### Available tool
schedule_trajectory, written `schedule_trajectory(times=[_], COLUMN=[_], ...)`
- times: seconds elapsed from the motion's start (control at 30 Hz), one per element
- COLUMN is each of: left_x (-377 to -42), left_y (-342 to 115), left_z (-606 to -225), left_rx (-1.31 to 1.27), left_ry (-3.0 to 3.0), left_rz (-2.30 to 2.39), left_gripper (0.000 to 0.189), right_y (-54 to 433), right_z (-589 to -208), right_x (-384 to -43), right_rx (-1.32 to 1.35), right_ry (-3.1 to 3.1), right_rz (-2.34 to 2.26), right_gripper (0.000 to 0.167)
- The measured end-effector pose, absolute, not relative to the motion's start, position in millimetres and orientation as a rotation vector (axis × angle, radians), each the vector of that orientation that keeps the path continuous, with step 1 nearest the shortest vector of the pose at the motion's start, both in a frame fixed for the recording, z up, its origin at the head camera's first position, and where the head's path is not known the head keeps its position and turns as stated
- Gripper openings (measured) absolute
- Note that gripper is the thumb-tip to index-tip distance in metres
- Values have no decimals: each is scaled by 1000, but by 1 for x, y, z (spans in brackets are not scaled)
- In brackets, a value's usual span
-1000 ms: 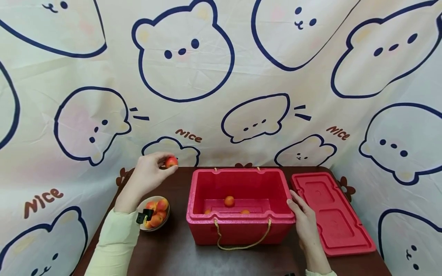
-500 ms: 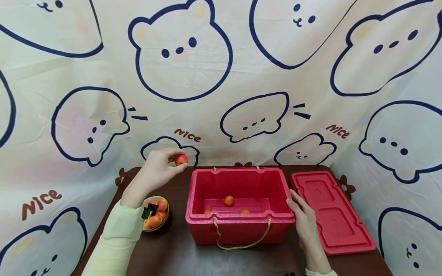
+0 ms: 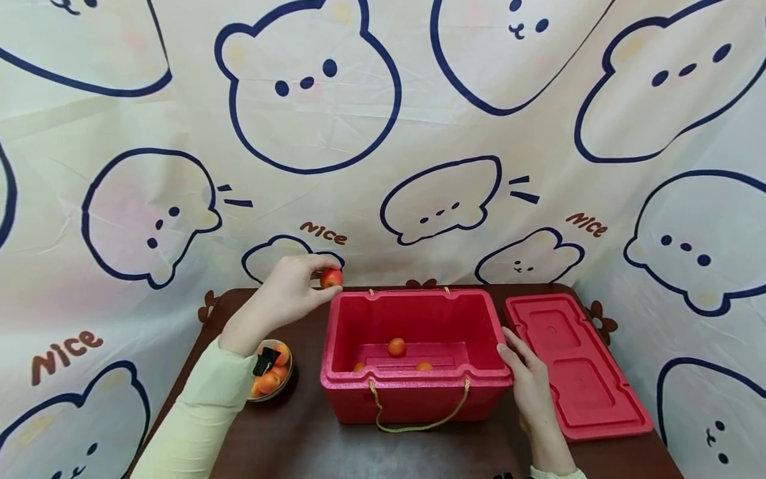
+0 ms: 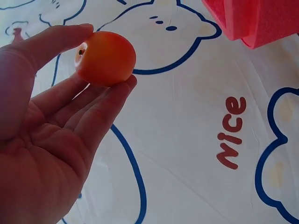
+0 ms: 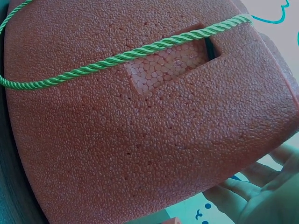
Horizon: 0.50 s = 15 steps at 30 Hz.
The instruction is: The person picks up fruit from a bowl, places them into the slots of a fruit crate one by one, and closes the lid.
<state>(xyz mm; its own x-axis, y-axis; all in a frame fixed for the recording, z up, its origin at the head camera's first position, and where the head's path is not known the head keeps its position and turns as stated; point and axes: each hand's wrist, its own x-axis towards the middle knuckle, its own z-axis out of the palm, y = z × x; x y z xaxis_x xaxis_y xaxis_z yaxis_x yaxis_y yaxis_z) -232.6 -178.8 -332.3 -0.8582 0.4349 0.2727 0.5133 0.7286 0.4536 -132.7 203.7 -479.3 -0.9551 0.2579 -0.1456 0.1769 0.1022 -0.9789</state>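
The left hand pinched the fruit by fingertips alone, risking a slip toward the table's far edge, while the right hand rested, fingers extended, against the box.

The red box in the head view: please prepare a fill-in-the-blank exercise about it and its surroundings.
The person's ____ hand holds a fruit in the air.
Inside the red box, ____ fruits can be seen.
The red lid lies to the ____ of the box.
The bowl stands to the ____ of the box.

Missing words: left; three; right; left.
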Motion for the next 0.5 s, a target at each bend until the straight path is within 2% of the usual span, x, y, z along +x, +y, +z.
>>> schedule_trajectory(times=[0.5], left_x=[-236], left_y=[-152], left_z=[-331], left_rx=[-920], left_ry=[-2797], left_rz=[-750], left_gripper=[29], right_y=[206], right_z=[-481], right_x=[-131], right_rx=[-418], right_ry=[-2250], right_rz=[2038], right_gripper=[56])
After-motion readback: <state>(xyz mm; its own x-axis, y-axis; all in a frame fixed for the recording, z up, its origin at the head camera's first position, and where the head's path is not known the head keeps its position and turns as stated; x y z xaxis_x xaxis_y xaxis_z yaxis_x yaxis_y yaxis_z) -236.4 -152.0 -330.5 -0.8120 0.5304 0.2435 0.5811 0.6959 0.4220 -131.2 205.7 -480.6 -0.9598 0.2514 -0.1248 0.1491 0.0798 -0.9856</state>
